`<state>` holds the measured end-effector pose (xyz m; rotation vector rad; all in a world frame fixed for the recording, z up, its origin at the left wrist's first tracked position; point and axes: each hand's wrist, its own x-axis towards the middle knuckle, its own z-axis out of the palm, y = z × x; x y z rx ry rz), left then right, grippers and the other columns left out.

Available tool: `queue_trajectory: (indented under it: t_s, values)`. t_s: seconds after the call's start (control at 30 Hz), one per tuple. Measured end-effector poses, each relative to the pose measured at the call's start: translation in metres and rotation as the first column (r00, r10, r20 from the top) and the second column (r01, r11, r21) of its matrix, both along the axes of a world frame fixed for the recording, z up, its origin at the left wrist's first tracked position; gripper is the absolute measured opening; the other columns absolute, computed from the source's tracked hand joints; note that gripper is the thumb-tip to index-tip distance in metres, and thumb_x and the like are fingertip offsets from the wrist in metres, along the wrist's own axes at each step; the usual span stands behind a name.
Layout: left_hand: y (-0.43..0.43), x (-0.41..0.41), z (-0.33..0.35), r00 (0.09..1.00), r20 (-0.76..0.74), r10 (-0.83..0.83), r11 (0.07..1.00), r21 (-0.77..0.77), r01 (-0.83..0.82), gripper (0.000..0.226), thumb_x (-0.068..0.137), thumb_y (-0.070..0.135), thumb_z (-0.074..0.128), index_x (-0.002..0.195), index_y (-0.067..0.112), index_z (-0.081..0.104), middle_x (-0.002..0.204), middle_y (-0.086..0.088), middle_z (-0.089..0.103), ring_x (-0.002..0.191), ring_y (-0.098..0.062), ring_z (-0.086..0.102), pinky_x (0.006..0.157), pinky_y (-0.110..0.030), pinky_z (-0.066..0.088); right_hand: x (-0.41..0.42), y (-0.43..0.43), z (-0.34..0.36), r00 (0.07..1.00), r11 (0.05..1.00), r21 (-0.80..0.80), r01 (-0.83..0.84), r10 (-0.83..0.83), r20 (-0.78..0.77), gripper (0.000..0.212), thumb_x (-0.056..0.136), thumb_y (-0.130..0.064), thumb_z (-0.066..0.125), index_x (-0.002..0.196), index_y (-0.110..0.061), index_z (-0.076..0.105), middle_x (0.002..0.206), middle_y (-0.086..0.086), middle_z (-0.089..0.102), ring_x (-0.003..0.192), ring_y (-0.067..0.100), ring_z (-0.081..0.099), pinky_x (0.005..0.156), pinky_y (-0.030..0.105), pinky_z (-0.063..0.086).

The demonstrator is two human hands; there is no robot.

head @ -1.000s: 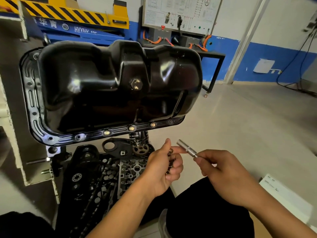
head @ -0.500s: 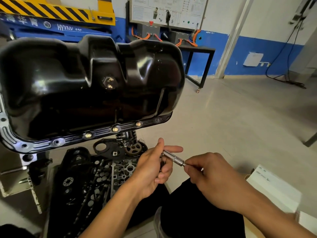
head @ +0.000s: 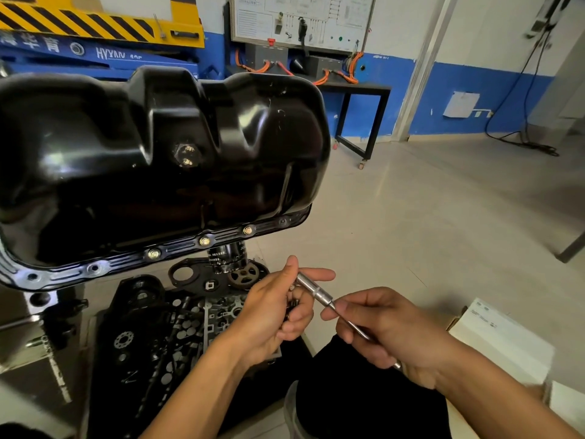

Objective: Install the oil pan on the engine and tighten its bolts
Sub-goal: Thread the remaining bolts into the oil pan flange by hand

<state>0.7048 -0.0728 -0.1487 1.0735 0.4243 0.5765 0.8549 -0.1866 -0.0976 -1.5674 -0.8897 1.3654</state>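
The oil pan (head: 152, 160) is seated on the engine with its lower rim turned toward the viewer. Three fitted bolts (head: 204, 240) are seen along that rim, with holes (head: 93, 267) that look unfilled beside them. Below the pan's right end, a socket driver (head: 311, 289) is gripped in the curled fingers of the right hand (head: 389, 331), its long axis slanted up and leftward toward the pan. Its socket end is met by the left hand (head: 272, 315), whose lower fingers are curled round what appear to be loose bolts (head: 292, 304), the forefinger stretched out past the socket. The rim lies above and left of both hands, the left being nearer.
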Motion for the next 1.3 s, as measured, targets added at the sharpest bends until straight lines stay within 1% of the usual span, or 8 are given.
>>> queue_trajectory:
  t_s: [0.2,0.3,0.4,0.67,0.93,1.1,1.23,1.3]
  values:
    - [0.006,0.003,0.001,0.999,-0.012,0.050,0.990,-0.130,-0.051,0.044,0.094,0.041,0.052,0.109,0.006,0.074,0.054,-0.002,0.032,0.039,-0.008,0.028,0.035,-0.018,0.018,-0.005,0.003,-0.004,0.950,0.995,0.098,0.015,-0.044,0.309,0.025,0.096,-0.018,0.060,0.078,-0.004,0.071,0.064,0.022,0.055,0.043,0.020,0.030,0.044,0.028,0.019]
    - [0.003,0.016,0.001,0.983,-0.036,0.183,0.970,-0.154,-0.186,0.045,0.098,0.038,0.049,0.109,0.000,0.071,0.054,-0.002,0.034,0.040,-0.009,0.028,0.033,-0.018,0.020,-0.007,0.008,0.001,0.778,0.985,0.145,-0.090,-0.022,0.628,0.017,0.086,-0.010,0.059,0.073,-0.004,0.066,0.048,0.003,0.043,0.043,0.013,0.030,0.043,0.024,0.025]
    - [0.004,0.027,0.004,0.960,-0.026,0.279,0.945,-0.169,-0.280,0.045,0.103,0.036,0.044,0.109,-0.002,0.067,0.053,0.000,0.037,0.040,-0.008,0.030,0.032,-0.018,0.021,-0.009,0.017,0.013,0.629,0.964,0.202,-0.171,-0.051,0.775,0.015,0.083,-0.010,0.057,0.074,0.001,0.063,0.054,0.013,0.040,0.046,0.010,0.026,0.043,0.022,0.025]
    - [0.026,0.035,0.025,0.954,0.138,0.267,0.945,-0.231,-0.232,0.037,0.106,0.028,0.041,0.117,0.000,0.061,0.053,0.001,0.038,0.040,-0.007,0.031,0.033,-0.017,0.021,-0.013,0.044,0.048,0.459,0.961,0.210,-0.180,-0.107,0.882,0.026,0.091,-0.012,0.054,0.073,0.001,0.067,0.064,0.022,0.057,0.048,0.020,0.037,0.045,0.029,0.033]
    - [0.038,0.026,0.029,0.959,0.210,0.188,0.939,-0.323,-0.114,0.025,0.105,0.017,0.041,0.114,0.006,0.062,0.054,0.003,0.033,0.040,-0.005,0.028,0.036,-0.016,0.015,-0.022,0.064,0.064,0.327,0.971,0.122,-0.208,-0.048,0.944,0.023,0.087,-0.005,0.051,0.069,0.005,0.062,0.060,0.018,0.052,0.056,0.030,0.041,0.050,0.039,0.038]
    - [0.042,0.024,0.028,0.950,0.269,0.158,0.880,-0.475,-0.011,0.026,0.102,0.018,0.044,0.092,0.008,0.065,0.054,0.005,0.033,0.037,-0.003,0.029,0.032,-0.014,0.018,-0.027,0.074,0.068,0.266,0.980,0.049,-0.193,0.004,0.964,0.031,0.083,-0.007,0.054,0.056,-0.008,0.040,0.054,0.006,0.034,0.051,0.022,0.033,0.045,0.027,0.029]
    - [0.044,0.027,0.028,0.935,0.322,0.147,0.808,-0.584,0.074,0.031,0.094,0.018,0.049,0.074,0.005,0.069,0.051,0.005,0.033,0.035,-0.003,0.031,0.031,-0.012,0.020,-0.030,0.077,0.074,0.248,0.967,0.031,-0.254,0.034,0.968,0.040,0.085,-0.006,0.054,0.050,-0.018,0.041,0.039,-0.004,0.042,0.047,0.015,0.036,0.039,0.016,0.030]
    - [0.046,0.027,0.026,0.932,0.333,0.143,0.802,-0.591,0.088,0.044,0.099,0.019,0.045,0.066,0.004,0.069,0.049,0.005,0.034,0.034,-0.003,0.031,0.031,-0.012,0.019,-0.033,0.077,0.077,0.248,0.958,0.036,-0.285,0.038,0.968,0.048,0.086,-0.005,0.054,0.046,-0.023,0.036,0.041,-0.025,0.046,0.046,0.014,0.035,0.042,0.010,0.034]
